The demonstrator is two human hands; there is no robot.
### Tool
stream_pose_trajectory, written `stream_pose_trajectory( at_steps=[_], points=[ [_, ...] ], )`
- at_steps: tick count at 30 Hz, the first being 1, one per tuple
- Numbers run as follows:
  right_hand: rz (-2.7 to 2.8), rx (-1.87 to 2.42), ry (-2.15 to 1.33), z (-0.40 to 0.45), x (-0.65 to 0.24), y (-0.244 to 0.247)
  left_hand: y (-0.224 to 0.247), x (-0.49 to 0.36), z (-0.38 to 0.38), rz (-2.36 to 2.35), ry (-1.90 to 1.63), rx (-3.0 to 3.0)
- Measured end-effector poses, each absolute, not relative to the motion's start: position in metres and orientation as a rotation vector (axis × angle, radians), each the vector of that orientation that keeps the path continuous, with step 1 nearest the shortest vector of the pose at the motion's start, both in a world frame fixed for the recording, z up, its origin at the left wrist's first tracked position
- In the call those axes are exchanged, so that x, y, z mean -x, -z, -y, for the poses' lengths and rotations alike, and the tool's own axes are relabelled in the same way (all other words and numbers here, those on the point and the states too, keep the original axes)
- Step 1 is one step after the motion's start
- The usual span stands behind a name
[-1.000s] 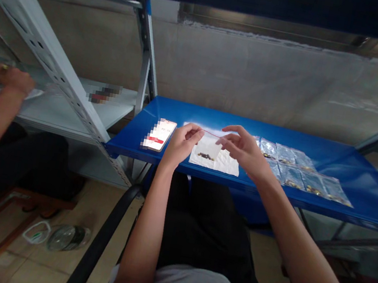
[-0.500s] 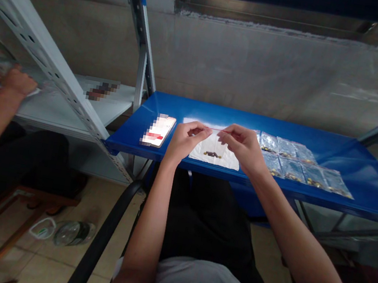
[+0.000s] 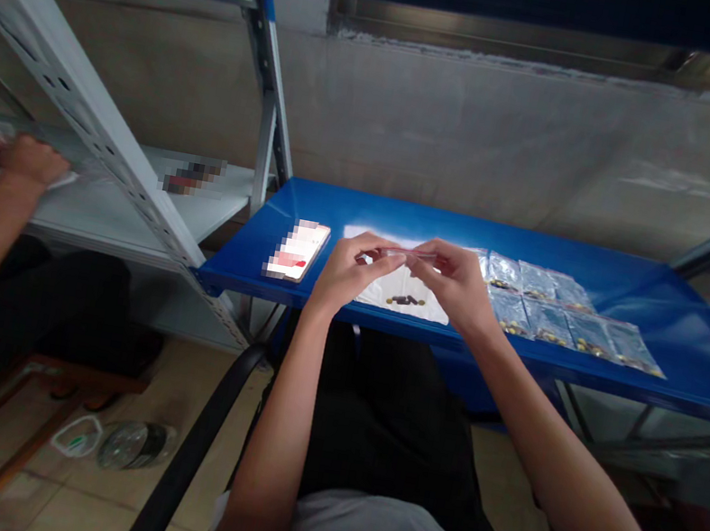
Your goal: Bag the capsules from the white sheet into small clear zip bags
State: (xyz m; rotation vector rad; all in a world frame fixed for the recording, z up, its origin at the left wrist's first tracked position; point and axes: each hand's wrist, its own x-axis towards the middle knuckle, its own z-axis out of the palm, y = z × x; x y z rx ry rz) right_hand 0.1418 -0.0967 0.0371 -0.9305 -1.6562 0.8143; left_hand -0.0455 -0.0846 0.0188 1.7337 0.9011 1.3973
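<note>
A small clear zip bag [image 3: 409,277] with a reddish strip along its top edge is stretched between my two hands. My left hand [image 3: 351,274] pinches the left end of that strip with thumb and fingers. The right end is pinched by my right hand [image 3: 454,285]. Several small dark and yellowish pieces [image 3: 405,300] show at the bottom of the bag; they are too small to name. Behind and under the bag lies a white sheet [image 3: 372,294] on the blue shelf [image 3: 392,208].
Several filled clear bags [image 3: 547,322] lie in two rows to the right. A phone [image 3: 306,252] with a lit screen lies at the left. Another person's hands [image 3: 34,159] are over the neighbouring white shelf [image 3: 110,209]. A metal upright [image 3: 100,111] separates the shelves.
My fingers have moved along the bag's top edge, with the thumbs now closer together. The strip looks less taut, and the pieces in the bag have shifted slightly.
</note>
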Motion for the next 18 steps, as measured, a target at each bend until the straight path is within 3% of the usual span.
stream_pose_trajectory(
  at_steps=[11, 18],
  points=[
    [1.686, 0.97, -0.917, 0.096, -0.161, -0.04, -0.02, 0.035, 0.09, -0.984, -1.541, -1.837],
    [1.47, 1.121, -0.816, 0.11, -0.197, -0.027, -0.004, 0.003, 0.086, -0.868, -1.264, -1.711]
  ],
)
